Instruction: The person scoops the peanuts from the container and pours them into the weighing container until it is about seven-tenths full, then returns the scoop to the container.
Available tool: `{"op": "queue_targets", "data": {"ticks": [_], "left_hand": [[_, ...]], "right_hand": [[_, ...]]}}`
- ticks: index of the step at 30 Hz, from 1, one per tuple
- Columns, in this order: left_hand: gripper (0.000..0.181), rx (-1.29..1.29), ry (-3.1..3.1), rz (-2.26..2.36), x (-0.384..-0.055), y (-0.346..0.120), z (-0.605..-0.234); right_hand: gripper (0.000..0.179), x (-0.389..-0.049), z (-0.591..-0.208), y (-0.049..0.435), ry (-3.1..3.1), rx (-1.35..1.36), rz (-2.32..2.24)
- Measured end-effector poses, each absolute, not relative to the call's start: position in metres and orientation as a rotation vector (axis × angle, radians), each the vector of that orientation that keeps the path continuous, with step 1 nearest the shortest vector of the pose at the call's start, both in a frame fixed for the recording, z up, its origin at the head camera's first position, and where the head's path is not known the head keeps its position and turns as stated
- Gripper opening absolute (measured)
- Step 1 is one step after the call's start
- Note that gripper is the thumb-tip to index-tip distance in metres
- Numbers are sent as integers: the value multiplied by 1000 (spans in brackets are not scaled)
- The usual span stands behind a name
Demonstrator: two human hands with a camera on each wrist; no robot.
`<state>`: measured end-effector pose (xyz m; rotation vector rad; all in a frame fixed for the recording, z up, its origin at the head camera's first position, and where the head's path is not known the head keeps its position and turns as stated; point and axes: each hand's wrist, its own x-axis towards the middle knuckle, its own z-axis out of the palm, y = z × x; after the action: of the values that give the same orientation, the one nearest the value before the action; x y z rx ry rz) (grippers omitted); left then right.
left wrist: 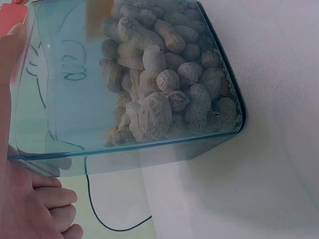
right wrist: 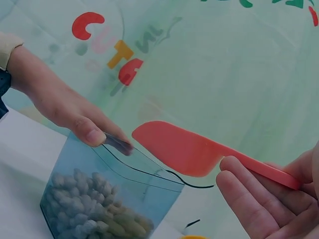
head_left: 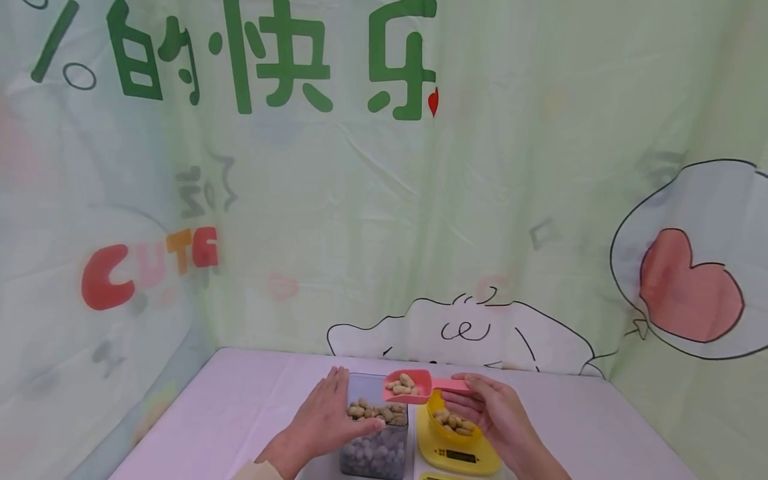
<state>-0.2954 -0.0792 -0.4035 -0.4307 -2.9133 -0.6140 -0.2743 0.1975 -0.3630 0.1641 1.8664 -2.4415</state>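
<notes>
My left hand [head_left: 324, 415] holds the rim of a clear bluish container [head_left: 363, 385], its thumb laid over the near edge and the fingers along the left side. Unshelled peanuts [left wrist: 159, 94] fill the container's lower part. In my right hand [head_left: 497, 408] is a red scoop [head_left: 423, 385], pinched by its handle between thumb and fingers. Several peanuts [head_left: 403, 385] lie in the scoop, which hovers level above the container's right side. From the right wrist view only the scoop's outer side shows, so its load is hidden there.
Right of the container stands a yellow kitchen scale [head_left: 431, 452] bearing a yellow bowl [head_left: 435, 403] with peanuts inside. Part of another yellow item [head_left: 437, 477] shows at the bottom edge. A printed curtain [head_left: 384, 200] surrounds the pale tablecloth [head_left: 264, 380].
</notes>
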Motion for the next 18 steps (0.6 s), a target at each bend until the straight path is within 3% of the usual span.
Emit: {"op": "queue_targets", "data": {"ticks": [18], "left_hand": [[122,-466,-2914,-596,-292,-83,-399]], "right_hand": [[46,-268,-363,230,1946,202,-2420]]}}
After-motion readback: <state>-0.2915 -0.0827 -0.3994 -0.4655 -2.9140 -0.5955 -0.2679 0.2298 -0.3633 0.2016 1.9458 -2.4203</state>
